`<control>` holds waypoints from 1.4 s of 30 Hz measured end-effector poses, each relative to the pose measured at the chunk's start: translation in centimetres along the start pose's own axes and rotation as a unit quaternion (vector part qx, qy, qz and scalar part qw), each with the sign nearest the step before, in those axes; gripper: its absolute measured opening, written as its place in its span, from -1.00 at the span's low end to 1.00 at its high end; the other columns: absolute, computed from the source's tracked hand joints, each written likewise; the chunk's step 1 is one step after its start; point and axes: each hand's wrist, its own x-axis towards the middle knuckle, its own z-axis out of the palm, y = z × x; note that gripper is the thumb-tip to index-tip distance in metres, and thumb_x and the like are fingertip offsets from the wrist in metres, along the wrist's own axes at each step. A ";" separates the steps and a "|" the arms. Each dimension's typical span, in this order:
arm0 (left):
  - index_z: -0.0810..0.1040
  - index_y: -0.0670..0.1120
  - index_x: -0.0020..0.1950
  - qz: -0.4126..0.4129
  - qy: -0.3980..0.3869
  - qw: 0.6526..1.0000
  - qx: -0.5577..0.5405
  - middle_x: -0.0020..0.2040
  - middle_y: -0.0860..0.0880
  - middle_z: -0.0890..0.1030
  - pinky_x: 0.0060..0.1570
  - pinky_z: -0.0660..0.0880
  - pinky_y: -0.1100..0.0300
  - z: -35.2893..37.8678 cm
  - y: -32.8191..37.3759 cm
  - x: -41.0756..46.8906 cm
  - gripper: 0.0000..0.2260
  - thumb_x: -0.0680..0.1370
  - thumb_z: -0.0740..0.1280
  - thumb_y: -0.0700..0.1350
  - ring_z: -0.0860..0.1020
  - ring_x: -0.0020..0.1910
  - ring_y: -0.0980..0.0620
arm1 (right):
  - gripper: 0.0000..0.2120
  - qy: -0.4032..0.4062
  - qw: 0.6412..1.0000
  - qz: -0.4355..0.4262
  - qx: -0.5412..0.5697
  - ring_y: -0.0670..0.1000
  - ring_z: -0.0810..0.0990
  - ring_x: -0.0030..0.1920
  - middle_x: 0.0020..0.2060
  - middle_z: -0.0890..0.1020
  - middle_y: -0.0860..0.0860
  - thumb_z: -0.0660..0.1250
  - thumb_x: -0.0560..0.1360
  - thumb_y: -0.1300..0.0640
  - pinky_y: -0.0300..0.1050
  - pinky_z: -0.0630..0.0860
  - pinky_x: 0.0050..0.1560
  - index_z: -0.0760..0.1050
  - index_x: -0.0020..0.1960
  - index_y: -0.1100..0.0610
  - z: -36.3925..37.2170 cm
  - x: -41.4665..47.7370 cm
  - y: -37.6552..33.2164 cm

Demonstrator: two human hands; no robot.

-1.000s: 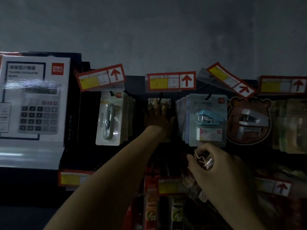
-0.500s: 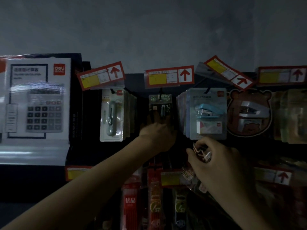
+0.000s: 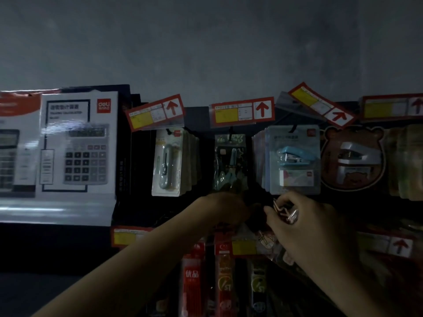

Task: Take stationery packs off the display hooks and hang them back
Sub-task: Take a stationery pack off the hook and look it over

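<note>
Right hand [image 3: 306, 227] pinches pack [image 3: 285, 211], seemingly clips; left hand [image 3: 226, 208] sunk in shadow, grip unclear.

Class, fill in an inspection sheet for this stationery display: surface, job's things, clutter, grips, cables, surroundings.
Surface: dark display rack, packs hanging on it.
Job's things: scissors pack hanging; clip pack in hand.
Clutter: calculator box, blue stapler pack.
Grips: left hand below scissors pack, grip unclear; right hand holds clip pack.
Cables: nothing seen.
Surroundings: grey wall, dim light.
</note>
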 end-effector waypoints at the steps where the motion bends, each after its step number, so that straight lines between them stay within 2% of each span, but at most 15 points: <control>1: 0.18 -0.09 0.66 -0.006 -0.032 0.999 0.001 0.62 -0.20 0.25 0.58 0.11 -0.16 -0.1 0.3 0.1 -0.43 0.70 0.14 0.11 0.19 0.60 -0.25 | -0.74 -0.004 1.000 0.001 -0.006 -0.11 0.56 -0.36 -0.39 0.58 -0.17 0.38 0.47 -0.30 -0.18 0.44 -0.41 0.52 -0.13 -0.11 0.0 0.0 0.0; 3: 0.21 -0.06 0.65 -0.022 -0.100 0.995 -0.002 0.57 -0.18 0.34 0.55 0.19 -0.13 -0.8 0.9 -0.6 -0.53 0.75 0.06 0.06 0.26 0.57 -0.23 | -0.72 -0.008 1.000 -0.001 -0.027 -0.12 0.55 -0.34 -0.37 0.58 -0.18 0.35 0.48 -0.31 -0.21 0.33 -0.42 0.53 -0.11 -0.11 -0.1 0.0 0.0; 7: 0.29 -0.15 0.61 -0.006 -0.124 0.992 0.014 0.47 -0.22 0.47 0.44 0.31 -0.08 -0.9 1.0 -0.9 -0.56 0.75 0.10 -0.02 0.47 0.37 -0.19 | -0.71 -0.013 0.999 -0.002 -0.030 -0.16 0.51 -0.37 -0.39 0.54 -0.20 0.33 0.49 -0.33 -0.22 0.25 -0.43 0.53 -0.09 -0.12 -0.2 -0.1 0.0; 9: 0.22 -0.06 0.64 -0.005 -0.123 0.992 0.004 0.52 -0.18 0.42 0.57 0.17 -0.08 -1.1 1.2 -1.2 -0.56 0.77 0.02 0.02 0.36 0.51 -0.17 | -0.71 -0.006 1.000 -0.002 -0.020 -0.15 0.51 -0.39 -0.43 0.51 -0.20 0.33 0.48 -0.33 -0.23 0.26 -0.43 0.53 -0.12 -0.11 -0.1 -0.1 0.0; 11: 0.13 -0.04 0.68 -0.007 -0.106 0.994 -0.013 0.58 -0.17 0.34 0.55 0.12 -0.05 -1.5 1.5 -1.4 -0.53 0.77 -0.06 0.06 0.25 0.58 -0.18 | -0.70 0.004 1.000 0.000 -0.002 -0.14 0.51 -0.42 -0.47 0.50 -0.18 0.35 0.47 -0.33 -0.23 0.28 -0.44 0.53 -0.16 -0.10 0.0 -0.2 0.0; 15: 0.25 -0.11 0.62 0.001 -0.106 0.994 -0.036 0.54 -0.21 0.39 0.43 0.30 -0.02 -1.9 1.5 -1.6 -0.55 0.77 -0.02 0.03 0.38 0.48 -0.22 | -0.67 0.008 1.000 -0.001 0.013 -0.15 0.51 -0.44 -0.48 0.50 -0.16 0.37 0.47 -0.32 -0.24 0.26 -0.45 0.54 -0.18 -0.06 0.0 -0.2 0.1; 19: 0.32 -0.11 0.58 0.017 -0.079 0.994 -0.078 0.53 -0.19 0.40 0.43 0.31 0.00 -1.9 1.3 -1.2 -0.56 0.76 0.02 0.05 0.39 0.46 -0.19 | -0.66 -0.001 1.000 0.001 0.026 -0.13 0.54 -0.43 -0.47 0.56 -0.15 0.37 0.47 -0.33 -0.20 0.39 -0.45 0.54 -0.21 -0.07 -0.1 0.0 0.2; 24: 0.38 -0.24 0.51 0.012 -0.042 0.988 -0.150 0.46 -0.25 0.45 0.29 0.36 0.12 -1.9 1.6 -1.7 -0.63 0.75 0.12 -0.09 0.45 0.38 -0.21 | -0.54 0.003 0.999 -0.006 0.044 -0.11 0.52 -0.46 -0.50 0.54 -0.10 0.32 0.47 -0.38 -0.12 0.42 -0.44 0.48 -0.31 0.00 -0.2 0.0 0.3; 26: 0.42 -0.21 0.45 0.011 -0.040 0.988 -0.145 0.30 -0.21 0.52 0.15 0.40 0.12 -2.0 1.6 -1.9 -0.66 0.75 0.11 -0.07 0.50 0.19 -0.15 | -0.53 0.010 0.999 -0.009 0.051 -0.12 0.49 -0.45 -0.50 0.49 -0.08 0.30 0.48 -0.38 -0.14 0.31 -0.45 0.41 -0.33 -0.01 -0.2 -0.1 0.1; 28: 0.43 -0.18 0.45 0.019 -0.022 0.991 -0.131 0.36 -0.25 0.49 0.27 0.42 -0.02 -1.6 1.3 -2.2 -0.64 0.75 0.11 -0.01 0.49 0.26 -0.21 | -0.54 0.023 0.998 -0.009 0.062 -0.14 0.50 -0.43 -0.47 0.50 -0.09 0.27 0.51 -0.37 -0.15 0.32 -0.43 0.44 -0.32 -0.01 -0.1 -0.2 0.0; 31: 0.26 -0.18 0.61 0.027 0.008 0.992 -0.122 0.60 -0.27 0.25 0.58 0.13 -0.10 -1.5 0.8 -3.0 -0.53 0.73 0.14 -0.02 0.22 0.58 -0.25 | -0.46 0.012 0.996 0.010 0.083 -0.14 0.58 -0.37 -0.41 0.59 -0.12 0.12 0.52 -0.47 -0.06 0.54 -0.34 0.53 -0.23 -0.04 0.0 -0.4 -0.2; 34: 0.29 -0.11 0.59 0.063 -0.025 0.994 -0.082 0.50 -0.22 0.37 0.41 0.42 -0.09 -3.2 1.2 -5.2 -0.60 0.75 0.11 -0.10 0.41 0.42 -0.20 | -0.43 0.003 0.996 0.025 0.089 -0.13 0.59 -0.27 -0.31 0.62 -0.15 0.02 0.52 -0.48 -0.06 0.54 -0.24 0.55 -0.16 -0.06 -0.5 -0.6 -0.8; 36: 0.28 -0.05 0.61 0.089 -0.014 0.993 -0.079 0.47 -0.16 0.37 0.38 0.46 -0.05 -4.2 1.2 -6.5 -0.57 0.72 0.18 -0.12 0.43 0.40 -0.14 | -0.44 0.007 0.995 0.030 0.098 -0.11 0.58 -0.21 -0.24 0.60 -0.16 -0.03 0.53 -0.45 -0.08 0.47 -0.22 0.53 -0.13 -0.07 -0.9 -0.7 -1.5; 39: 0.35 0.09 0.53 0.101 0.062 0.991 -0.055 0.45 -0.03 0.37 0.30 0.52 -0.10 -4.3 0.4 -8.1 -0.59 0.68 0.24 0.08 0.45 0.39 -0.09 | -0.48 0.009 0.991 0.043 0.127 -0.08 0.55 -0.23 -0.26 0.55 -0.08 -0.11 0.60 -0.35 -0.07 0.37 -0.23 0.43 -0.16 -0.04 -1.4 -0.8 -2.2; 42: 0.34 0.18 0.46 0.103 0.122 0.987 -0.029 0.45 0.06 0.34 0.25 0.53 -0.14 -4.1 0.7 -10.6 -0.58 0.63 0.18 0.26 0.40 0.40 -0.03 | -0.56 0.003 0.985 0.053 0.162 -0.01 0.51 -0.32 -0.34 0.50 -0.01 -0.14 0.61 -0.24 -0.07 0.31 -0.30 0.36 -0.15 -0.01 -1.7 -1.1 -2.8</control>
